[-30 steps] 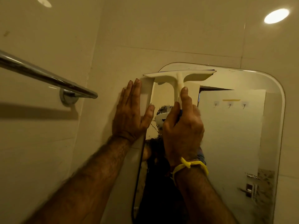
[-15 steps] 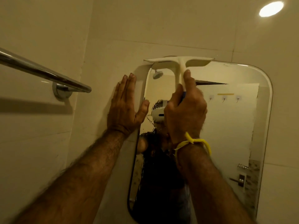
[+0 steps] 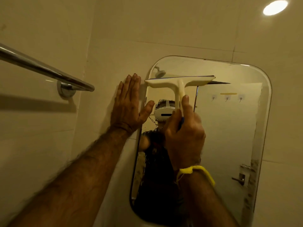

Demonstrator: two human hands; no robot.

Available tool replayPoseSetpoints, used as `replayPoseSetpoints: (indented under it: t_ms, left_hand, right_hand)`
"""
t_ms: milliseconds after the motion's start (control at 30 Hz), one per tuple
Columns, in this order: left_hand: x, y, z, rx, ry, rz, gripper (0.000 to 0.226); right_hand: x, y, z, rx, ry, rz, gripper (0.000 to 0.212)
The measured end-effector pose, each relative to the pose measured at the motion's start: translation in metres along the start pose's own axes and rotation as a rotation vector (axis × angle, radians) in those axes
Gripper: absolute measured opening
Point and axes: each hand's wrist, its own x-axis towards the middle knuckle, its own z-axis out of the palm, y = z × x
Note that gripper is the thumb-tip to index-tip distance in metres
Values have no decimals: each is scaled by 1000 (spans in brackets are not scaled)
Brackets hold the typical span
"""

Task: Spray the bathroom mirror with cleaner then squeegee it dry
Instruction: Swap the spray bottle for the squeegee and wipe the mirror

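Right hand (image 3: 184,136) grips the squeegee (image 3: 180,82) handle; blade lies horizontal, at twelve o'clock from the fist, near the mirror (image 3: 229,128) top. Left hand (image 3: 127,108), open flat, braces the wall at nine o'clock.

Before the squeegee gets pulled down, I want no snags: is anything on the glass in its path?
Nothing visible blocks it. The squeegee sits near the top of the mirror, gripped by the right hand. The left hand is flat on the wall, only its thumb crossing the mirror's left edge, below the blade's left end.
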Motion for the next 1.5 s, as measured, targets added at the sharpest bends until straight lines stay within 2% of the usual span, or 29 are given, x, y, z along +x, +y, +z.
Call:
replayPoseSetpoints:
  t_ms: [167,333,533,667,867,1033,1200,1367,1500]
  left_hand:
    - [1,-1,3,60,-31,26,87]
    - [-13,6,0,55,-113,-18,90]
    - [-22,4,2,83,-128,-16,94]
    - [-22,8,1,65,-143,-44,96]
    - [-23,22,1,54,-123,-122,98]
    - [-21,28,-2,123,-180,-158,107]
    - [-22,29,1,161,-199,-177,106]
    - [-21,36,-3,149,-234,-219,111]
    - [-22,37,-3,132,-250,-211,108]
  right_hand:
    - [48,3,4,-54,102,36,44]
    - [3,17,-14,-26,32,-10,44]
    - [51,22,-8,-48,162,64,44]
    - [5,31,-20,-39,71,35,44]
    - [50,29,-14,-48,171,64,43]
    - [14,42,-28,-31,85,40,43]
    - [59,55,-28,-70,221,75,43]
    - [14,66,-49,-75,105,58,44]
    - [68,77,-57,-122,209,85,42]
